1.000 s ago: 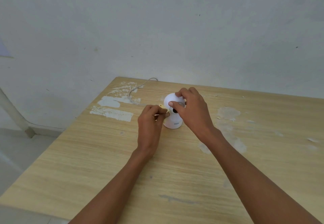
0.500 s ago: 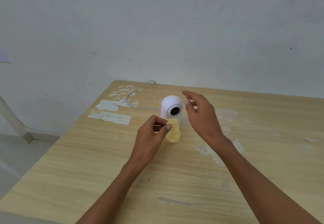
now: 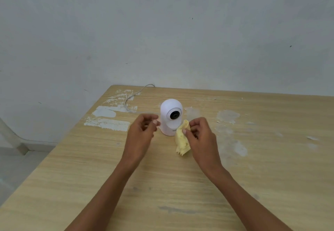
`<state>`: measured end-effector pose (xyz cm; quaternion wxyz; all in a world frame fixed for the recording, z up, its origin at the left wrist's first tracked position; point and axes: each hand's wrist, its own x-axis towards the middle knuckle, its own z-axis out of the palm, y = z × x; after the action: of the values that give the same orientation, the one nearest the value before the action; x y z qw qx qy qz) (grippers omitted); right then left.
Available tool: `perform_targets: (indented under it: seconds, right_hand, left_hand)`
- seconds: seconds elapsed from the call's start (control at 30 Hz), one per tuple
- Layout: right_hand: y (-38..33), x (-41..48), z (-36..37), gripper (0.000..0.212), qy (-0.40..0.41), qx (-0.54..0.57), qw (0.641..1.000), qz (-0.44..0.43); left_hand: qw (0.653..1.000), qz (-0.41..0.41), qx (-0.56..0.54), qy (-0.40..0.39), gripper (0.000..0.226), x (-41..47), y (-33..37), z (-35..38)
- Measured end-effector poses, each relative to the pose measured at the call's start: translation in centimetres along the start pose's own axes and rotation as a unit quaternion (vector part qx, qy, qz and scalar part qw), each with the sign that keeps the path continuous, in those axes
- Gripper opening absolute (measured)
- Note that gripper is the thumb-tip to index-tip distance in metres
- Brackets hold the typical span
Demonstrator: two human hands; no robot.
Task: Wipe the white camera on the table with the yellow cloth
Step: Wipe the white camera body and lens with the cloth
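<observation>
You'll find one small grey mark low on the white domed plastic camera (image 3: pixel 171 117); too blurred to read.

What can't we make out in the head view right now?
- Camera back and cable port: hidden by its own body.
- Logo on its base: too small, partly behind the cloth.
- Cable far end: drops behind the table edge.
- Right hand grip: fingers cover where the cloth is pinched.
- Left hand palm: faces away.

A white cable (image 3: pixel 130 98) lies by white patches (image 3: pixel 106 123).
</observation>
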<state>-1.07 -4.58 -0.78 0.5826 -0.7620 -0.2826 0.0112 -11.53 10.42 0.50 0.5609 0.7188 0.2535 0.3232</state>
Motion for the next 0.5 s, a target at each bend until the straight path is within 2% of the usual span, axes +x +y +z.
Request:
perform_targets:
  seconds: [0.07, 0.13, 0.2, 0.5]
  right_hand:
    - [0.1, 0.9, 0.3, 0.011, 0.055, 0.008, 0.998, 0.005]
    - [0.2, 1.6, 1.1, 0.009, 0.098, 0.015, 0.995, 0.012]
    - [0.3, 1.7, 2.3, 0.007, 0.112, 0.004, 0.994, 0.013]
    - [-0.8, 0.1, 6.1, 0.012, 0.043, -0.043, 0.994, -0.087]
  left_hand:
    - [0.998, 0.038, 0.053, -0.019, 0.033, 1.5, -0.4, -0.3]
    - [0.989, 0.062, 0.106, -0.080, 0.052, 2.6, -1.0, 0.0]
    - [0.981, 0.074, 0.118, -0.136, 0.062, 3.2, -1.6, 0.5]
    - [0.984, 0.083, 0.052, -0.152, 0.063, 3.2, -2.8, 0.4]
